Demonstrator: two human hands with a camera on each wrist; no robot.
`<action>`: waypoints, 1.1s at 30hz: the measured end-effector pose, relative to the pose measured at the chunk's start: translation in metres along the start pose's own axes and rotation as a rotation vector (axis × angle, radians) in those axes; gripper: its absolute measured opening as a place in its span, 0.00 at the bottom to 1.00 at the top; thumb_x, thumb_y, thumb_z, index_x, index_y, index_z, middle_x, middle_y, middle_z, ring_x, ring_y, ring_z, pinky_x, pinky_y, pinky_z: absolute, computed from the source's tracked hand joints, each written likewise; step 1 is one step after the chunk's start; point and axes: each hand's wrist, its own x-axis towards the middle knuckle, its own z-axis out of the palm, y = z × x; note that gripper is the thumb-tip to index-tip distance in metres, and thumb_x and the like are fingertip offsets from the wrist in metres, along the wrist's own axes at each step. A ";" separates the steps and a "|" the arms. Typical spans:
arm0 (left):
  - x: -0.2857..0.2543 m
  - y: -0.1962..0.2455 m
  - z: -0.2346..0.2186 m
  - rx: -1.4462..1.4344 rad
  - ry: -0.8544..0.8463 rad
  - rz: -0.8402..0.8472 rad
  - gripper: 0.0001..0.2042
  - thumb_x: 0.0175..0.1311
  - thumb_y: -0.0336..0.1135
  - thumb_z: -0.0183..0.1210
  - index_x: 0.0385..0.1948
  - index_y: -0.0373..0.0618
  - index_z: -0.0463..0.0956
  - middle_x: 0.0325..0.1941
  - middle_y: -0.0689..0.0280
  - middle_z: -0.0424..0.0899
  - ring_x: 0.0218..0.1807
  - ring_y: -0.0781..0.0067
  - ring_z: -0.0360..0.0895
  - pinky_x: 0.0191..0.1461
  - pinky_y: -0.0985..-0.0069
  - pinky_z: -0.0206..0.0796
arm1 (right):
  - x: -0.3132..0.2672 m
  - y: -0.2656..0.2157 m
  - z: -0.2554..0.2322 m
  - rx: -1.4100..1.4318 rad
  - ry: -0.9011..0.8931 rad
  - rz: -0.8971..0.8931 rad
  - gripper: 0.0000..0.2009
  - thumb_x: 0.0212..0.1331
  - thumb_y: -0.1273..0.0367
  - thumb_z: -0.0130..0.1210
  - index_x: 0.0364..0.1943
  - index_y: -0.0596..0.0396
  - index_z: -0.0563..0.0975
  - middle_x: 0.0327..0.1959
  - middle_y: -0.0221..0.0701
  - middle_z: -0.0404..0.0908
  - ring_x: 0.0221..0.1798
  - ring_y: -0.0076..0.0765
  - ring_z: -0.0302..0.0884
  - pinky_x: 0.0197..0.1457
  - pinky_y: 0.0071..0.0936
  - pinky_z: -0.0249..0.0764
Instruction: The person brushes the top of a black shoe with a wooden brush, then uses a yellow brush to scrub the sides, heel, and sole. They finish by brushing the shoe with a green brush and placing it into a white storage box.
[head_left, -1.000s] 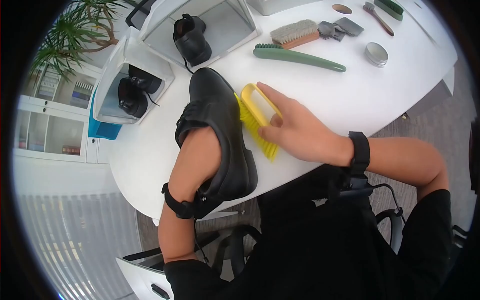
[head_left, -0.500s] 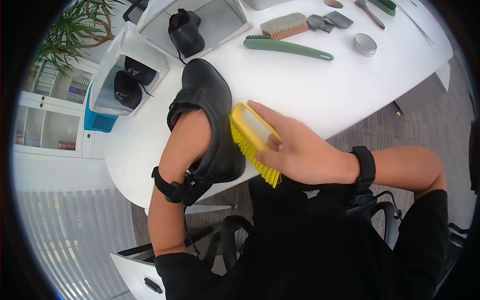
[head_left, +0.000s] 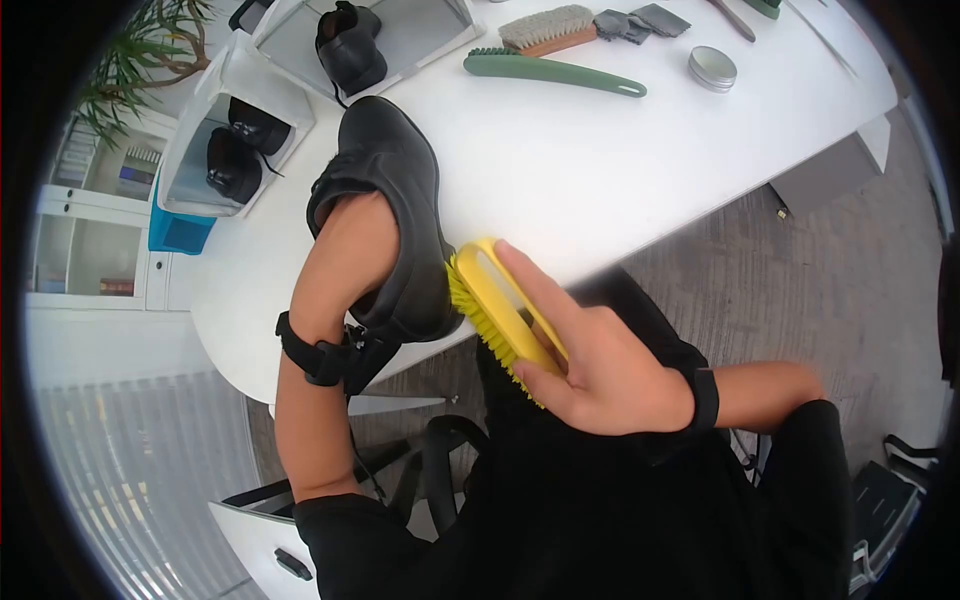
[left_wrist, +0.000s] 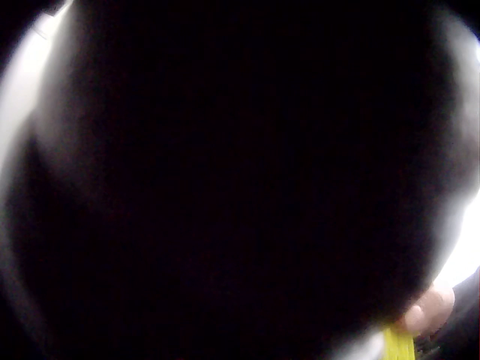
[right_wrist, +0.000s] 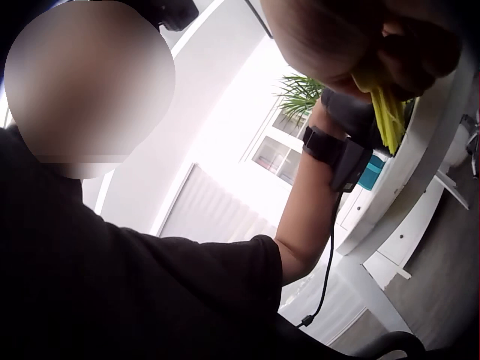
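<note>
A black leather lace-up shoe (head_left: 415, 235) is worn over my left hand (head_left: 366, 228), which reaches in through its opening; the fingers are hidden inside. The shoe's toe points away over the table and its heel is near the table edge. My right hand (head_left: 605, 370) grips a yellow scrub brush (head_left: 480, 285) by its loop handle. The yellow bristles (head_left: 478, 318) meet the shoe's side at the heel. In the right wrist view the same bristles (right_wrist: 388, 124) hang below the hand. Dark shoe fills most of the left wrist view.
On the white table (head_left: 590, 175) lie a green long-handled brush (head_left: 555, 72), a wooden brush (head_left: 548, 32), grey cloth pieces (head_left: 640, 22) and a round tin (head_left: 712, 68). Black shoes sit in two white boxes, a near box (head_left: 285, 140) and a far box (head_left: 420, 35).
My right hand has drawn the brush along the shoe's side from near the toe back to the heel, toward my body. The left hand stays in the shoe; the head view has shifted slightly.
</note>
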 end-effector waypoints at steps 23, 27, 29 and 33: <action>-0.031 -0.032 0.015 -0.157 0.106 -0.022 0.17 0.67 0.34 0.58 0.55 0.35 0.78 0.58 0.48 0.82 0.61 0.48 0.77 0.66 0.63 0.69 | -0.008 0.046 -0.045 1.088 0.003 0.292 0.39 0.65 0.71 0.56 0.80 0.52 0.52 0.63 0.41 0.78 0.28 0.09 0.77 0.22 0.06 0.68; -0.052 -0.048 0.018 -0.146 0.080 -0.108 0.22 0.69 0.31 0.58 0.63 0.35 0.72 0.65 0.52 0.78 0.65 0.54 0.74 0.70 0.69 0.65 | -0.011 0.051 -0.055 1.120 -0.077 0.305 0.41 0.63 0.69 0.58 0.80 0.54 0.53 0.67 0.43 0.74 0.32 0.09 0.79 0.21 0.05 0.68; -0.056 -0.048 0.017 -0.130 0.065 -0.116 0.21 0.69 0.31 0.58 0.62 0.35 0.72 0.64 0.51 0.78 0.64 0.53 0.75 0.69 0.68 0.65 | -0.008 0.051 -0.056 1.136 -0.087 0.310 0.41 0.63 0.68 0.58 0.80 0.55 0.53 0.70 0.44 0.71 0.43 0.15 0.82 0.28 0.07 0.75; -0.060 -0.041 0.011 -0.071 0.014 -0.115 0.21 0.68 0.31 0.57 0.61 0.35 0.73 0.62 0.50 0.79 0.62 0.51 0.76 0.68 0.66 0.66 | -0.005 0.047 -0.055 1.192 -0.097 0.251 0.41 0.63 0.68 0.57 0.79 0.59 0.52 0.73 0.45 0.67 0.64 0.29 0.78 0.52 0.17 0.82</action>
